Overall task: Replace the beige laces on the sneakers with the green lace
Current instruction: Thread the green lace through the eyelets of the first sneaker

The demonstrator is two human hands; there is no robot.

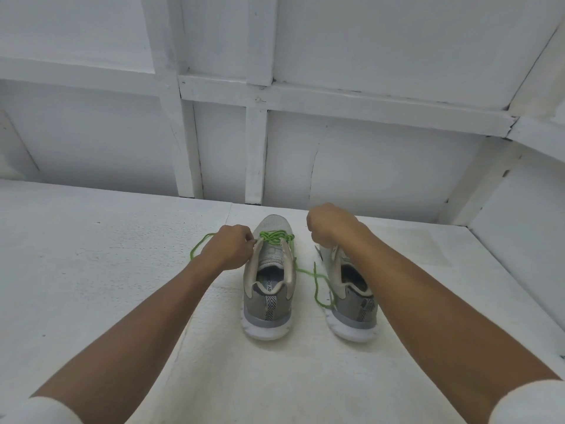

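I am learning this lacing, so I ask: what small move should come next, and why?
Probably the left hand should pull the green lace it pinches snug at the eyelet of the left sneaker, because only the rows near the toe are laced and slack lies loose on both sides.

The upper of the left sneaker [260, 307] is seen to be grey knitted cloth, matt and fine-grained, and its sole is made of smooth white rubber or foam. The same cloth and sole are shown on the right sneaker [354, 313]. The green lace [275, 235] is woven cord, matt and slightly fuzzy. The work surface [91, 286] is coated white with a rough, pebbled grain; the wall [367, 163] is painted matt white, cracked at its joints.
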